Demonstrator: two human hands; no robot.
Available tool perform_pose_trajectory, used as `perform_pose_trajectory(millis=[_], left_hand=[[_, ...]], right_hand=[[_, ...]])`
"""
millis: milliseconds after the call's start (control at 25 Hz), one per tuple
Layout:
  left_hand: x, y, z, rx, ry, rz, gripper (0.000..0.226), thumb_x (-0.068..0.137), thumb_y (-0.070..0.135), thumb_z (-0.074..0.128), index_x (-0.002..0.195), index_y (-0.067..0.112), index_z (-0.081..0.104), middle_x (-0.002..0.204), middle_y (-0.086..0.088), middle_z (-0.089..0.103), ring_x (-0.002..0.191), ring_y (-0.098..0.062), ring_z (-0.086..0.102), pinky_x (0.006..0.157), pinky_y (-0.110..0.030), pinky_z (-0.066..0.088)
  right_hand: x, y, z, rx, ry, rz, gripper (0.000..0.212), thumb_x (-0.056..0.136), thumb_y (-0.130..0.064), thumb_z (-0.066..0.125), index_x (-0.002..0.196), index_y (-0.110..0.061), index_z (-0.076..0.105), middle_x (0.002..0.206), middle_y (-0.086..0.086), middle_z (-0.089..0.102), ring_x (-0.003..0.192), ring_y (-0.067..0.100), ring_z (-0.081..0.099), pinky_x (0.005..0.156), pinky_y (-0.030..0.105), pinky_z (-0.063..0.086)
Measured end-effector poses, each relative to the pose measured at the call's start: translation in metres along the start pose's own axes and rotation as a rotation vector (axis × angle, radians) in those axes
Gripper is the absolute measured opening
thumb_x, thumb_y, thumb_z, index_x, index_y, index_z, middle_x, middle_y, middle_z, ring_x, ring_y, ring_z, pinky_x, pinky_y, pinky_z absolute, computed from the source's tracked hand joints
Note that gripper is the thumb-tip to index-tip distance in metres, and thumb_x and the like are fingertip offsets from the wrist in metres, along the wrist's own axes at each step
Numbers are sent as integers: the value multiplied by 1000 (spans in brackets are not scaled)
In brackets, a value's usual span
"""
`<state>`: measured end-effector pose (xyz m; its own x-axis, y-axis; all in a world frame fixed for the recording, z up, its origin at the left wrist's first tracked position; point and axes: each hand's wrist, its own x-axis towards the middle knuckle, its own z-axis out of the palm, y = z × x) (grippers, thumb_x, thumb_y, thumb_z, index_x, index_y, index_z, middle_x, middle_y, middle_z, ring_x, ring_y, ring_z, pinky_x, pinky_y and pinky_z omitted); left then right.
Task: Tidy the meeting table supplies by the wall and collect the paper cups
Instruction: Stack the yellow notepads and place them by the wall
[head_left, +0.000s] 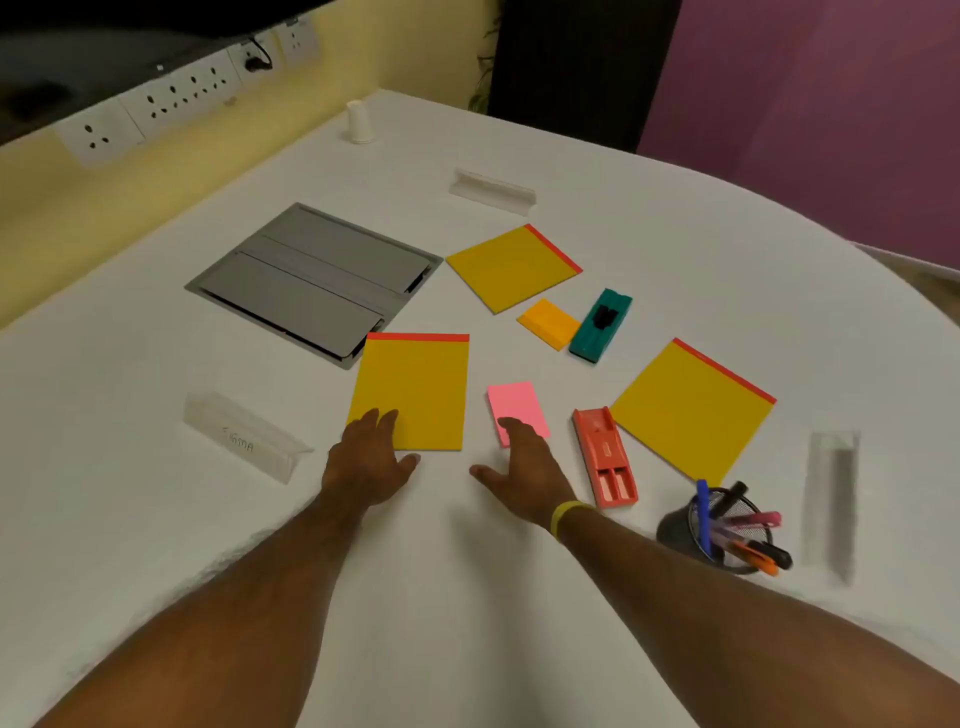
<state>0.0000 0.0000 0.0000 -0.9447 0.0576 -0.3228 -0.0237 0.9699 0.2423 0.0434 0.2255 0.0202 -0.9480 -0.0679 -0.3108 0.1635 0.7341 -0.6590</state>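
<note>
My left hand lies flat and open, its fingertips on the near left corner of a yellow notepad. My right hand, also open, has its fingertips on the near end of a pink sticky-note pad. Two more yellow notepads sit at the far middle and at the right. Between them are an orange sticky pad and a green eraser. A red eraser lies right of my right hand. An upside-down white paper cup stands far off by the wall.
A grey cable hatch is set into the white table. Clear name stands sit at the left, far middle and right. A black mesh pen cup holds several pens. Wall sockets line the yellow wall.
</note>
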Motion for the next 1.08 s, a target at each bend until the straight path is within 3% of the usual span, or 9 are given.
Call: perform_pose_trajectory(millis=[240, 320, 400, 480, 640, 800, 880, 960, 1080], left_hand=[[53, -22, 2, -114, -30, -157, 76, 89, 53, 55, 151, 22, 23, 157, -16, 19, 138, -42, 28, 107, -56, 33], [55, -29, 12, -86, -54, -137, 77, 89, 55, 54, 151, 22, 24, 159, -15, 14, 140, -41, 24, 108, -57, 31], [55, -32, 21, -64, -21, -122, 76, 88, 55, 55, 151, 22, 26, 160, -15, 12, 141, -41, 22, 109, -55, 31], [54, -33, 27, -77, 25, -118, 76, 87, 54, 58, 150, 21, 29, 160, -16, 13, 140, -41, 22, 109, -54, 30], [62, -41, 31, -153, 73, -138, 85, 81, 51, 68, 149, 15, 31, 156, -20, 23, 137, -44, 28, 107, -55, 32], [66, -34, 9, -586, 147, -261, 89, 80, 46, 73, 147, 6, 30, 148, -22, 38, 132, -40, 40, 107, -53, 36], [64, -27, -11, -842, 97, -318, 80, 80, 53, 69, 143, 11, 41, 141, -16, 50, 122, -36, 52, 101, -50, 43], [60, -13, -24, -1095, 21, -243, 65, 78, 55, 68, 131, 19, 55, 128, -11, 62, 106, -31, 62, 94, -49, 49], [54, 17, -33, -1333, 38, -99, 39, 95, 21, 55, 133, 19, 51, 126, -11, 61, 102, -30, 62, 91, -47, 47]], right_hand=[[69, -27, 41, 573, -16, 322, 76, 83, -35, 74, 144, -13, 33, 142, 15, 48, 127, 31, 49, 106, 41, 42], [88, -28, 54, 673, 47, 427, 75, 82, -32, 75, 143, -10, 36, 136, 11, 49, 123, 30, 50, 102, 40, 44], [104, -27, 60, 722, 94, 508, 65, 79, -31, 77, 128, -3, 46, 115, 11, 50, 106, 27, 52, 87, 36, 45], [113, -27, 62, 770, 94, 549, 53, 78, -28, 77, 116, -1, 54, 111, 13, 57, 101, 29, 57, 82, 37, 47], [116, -31, 60, 553, 59, 443, 22, 85, -15, 65, 106, -6, 64, 111, 15, 65, 101, 34, 63, 89, 47, 54], [91, -30, 36, 765, 4, 222, 8, 96, -8, 55, 101, -14, 53, 103, 11, 59, 81, 27, 62, 66, 43, 60], [75, -25, 14, 845, -32, 112, 8, 99, -8, 52, 103, -14, 53, 97, 8, 61, 76, 22, 63, 59, 35, 60], [62, -16, -14, 889, -64, 84, 8, 98, -8, 54, 104, -14, 54, 95, 6, 64, 77, 22, 64, 58, 32, 60], [58, 6, -63, 749, -77, 94, 18, 94, -19, 63, 109, -11, 58, 93, 12, 68, 74, 22, 66, 60, 33, 58]])
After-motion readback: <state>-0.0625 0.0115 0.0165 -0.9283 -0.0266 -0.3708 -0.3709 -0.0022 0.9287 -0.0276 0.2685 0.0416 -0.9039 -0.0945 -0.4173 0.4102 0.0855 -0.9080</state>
